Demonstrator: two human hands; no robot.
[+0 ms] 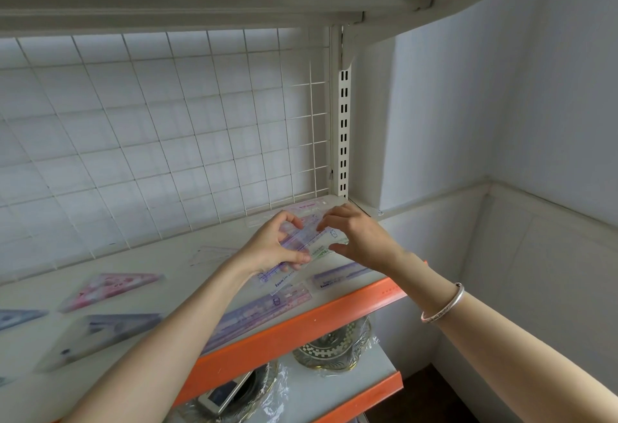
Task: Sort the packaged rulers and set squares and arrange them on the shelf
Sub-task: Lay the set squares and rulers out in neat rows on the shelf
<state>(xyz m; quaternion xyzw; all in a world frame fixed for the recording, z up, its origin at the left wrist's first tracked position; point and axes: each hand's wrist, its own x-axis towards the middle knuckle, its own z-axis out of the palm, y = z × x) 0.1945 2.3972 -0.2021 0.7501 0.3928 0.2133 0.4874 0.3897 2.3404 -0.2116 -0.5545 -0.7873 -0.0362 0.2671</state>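
— Where was the ruler pack [312,242] at that moment?

— Off the shelf [187,238], held just above its far right corner. The left hand [271,248] pinched the near end between thumb and fingers. The right hand [361,238] had its fingers curled over the far end with the thumb against the edge, so both hands gripped it.

— Why two hands for something so light?

— My guess is that the sleeve was long, flat and slippery. The person seemed to be lining it up with the pink pack [307,207] lying just beneath, close to the wire grid [167,121], perhaps to start a pile there.

— And the count?

— One pack in hand, possibly two stacked; I could not tell. Two rulers lay along the near edge: a long purple ruler [254,314] and a short ruler [337,277] to its right. Well apart on the left lay a pink set square [110,289] and, nearer, a blue set square [100,335]. One bluish pack [16,317] was cut off by the left edge, kind unclear.

— So how far along?

— Probably early. Triangles sat left and rulers right, but little was stacked yet.
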